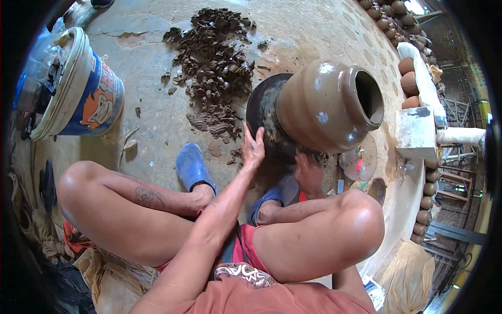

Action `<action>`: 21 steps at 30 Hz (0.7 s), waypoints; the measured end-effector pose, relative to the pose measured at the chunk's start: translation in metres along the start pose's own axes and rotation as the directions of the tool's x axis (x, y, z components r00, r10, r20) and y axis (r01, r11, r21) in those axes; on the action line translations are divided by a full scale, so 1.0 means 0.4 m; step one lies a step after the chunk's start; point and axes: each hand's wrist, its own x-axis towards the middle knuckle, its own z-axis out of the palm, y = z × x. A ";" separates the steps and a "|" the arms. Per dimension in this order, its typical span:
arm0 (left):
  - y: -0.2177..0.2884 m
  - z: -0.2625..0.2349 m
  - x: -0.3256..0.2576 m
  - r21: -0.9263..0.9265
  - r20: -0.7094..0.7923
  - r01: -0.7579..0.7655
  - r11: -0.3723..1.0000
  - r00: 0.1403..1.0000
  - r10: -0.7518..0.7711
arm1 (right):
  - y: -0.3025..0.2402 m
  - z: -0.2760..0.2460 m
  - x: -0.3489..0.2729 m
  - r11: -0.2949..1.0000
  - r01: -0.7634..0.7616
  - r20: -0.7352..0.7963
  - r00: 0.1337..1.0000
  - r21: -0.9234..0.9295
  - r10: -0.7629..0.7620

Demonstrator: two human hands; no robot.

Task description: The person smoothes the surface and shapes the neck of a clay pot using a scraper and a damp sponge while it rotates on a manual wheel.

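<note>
Seemingly turning the wheel (257,102), the left hand (253,150) touches its edge, fingers spread, clay pot (318,107) to its right; the right hand (309,175) has an unclear hold; even pushes seem needed next.

clay pot (316,104) past right hand (309,175): grey-brown | potter's wheel (265,112) at left hand (253,150): black, brown smears | clay scraps (215,60) beyond left hand: dark brown | bucket (89,89) left of both hands: white, blue-and-orange picture

The left hand (253,150) reaches forward, thumb (260,134) apart; the right hand (308,174) shows beyond the right leg (324,235).
</note>
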 end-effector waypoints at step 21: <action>0.085 -0.072 0.166 0.065 0.094 0.047 0.997 0.994 -0.053 | 0.028 0.030 -0.070 0.996 -0.052 -0.137 0.989 0.076 0.062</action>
